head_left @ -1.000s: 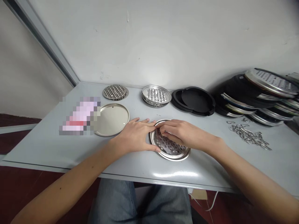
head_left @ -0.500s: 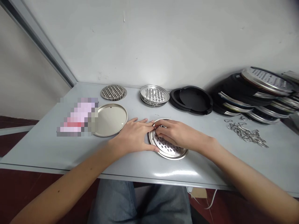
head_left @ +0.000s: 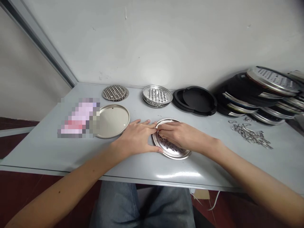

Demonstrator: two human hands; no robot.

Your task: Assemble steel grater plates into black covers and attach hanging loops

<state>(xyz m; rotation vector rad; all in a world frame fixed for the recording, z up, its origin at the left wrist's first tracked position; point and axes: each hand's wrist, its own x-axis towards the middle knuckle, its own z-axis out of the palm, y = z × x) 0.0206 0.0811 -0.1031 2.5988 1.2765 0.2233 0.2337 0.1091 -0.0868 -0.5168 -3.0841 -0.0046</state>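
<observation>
In front of me on the table lies a round metal grater disc (head_left: 169, 146) inside a shallow metal rim (head_left: 180, 157). My left hand (head_left: 136, 136) is open, fingers spread, its thumb and fingertips touching the rim's left side. My right hand (head_left: 177, 134) is closed, its bent fingers on the grater disc; the fingertips and the disc's upper right part are hidden under it. Just beyond my left hand rests a plain round metal plate (head_left: 111, 122) with small holes near its edge.
Along the wall stand stacked grater discs (head_left: 115, 92), rimmed graters (head_left: 156, 95) and black round trays (head_left: 198, 99). At right are a pile of finished-looking black and metal rounds (head_left: 251, 91) and several small metal clips (head_left: 249, 134). A blurred pinkish item (head_left: 79, 117) lies left.
The grater disc has shifted slightly and now sits more evenly within the rim. My right fingers have moved a little on it; my left hand has stayed nearly still.
</observation>
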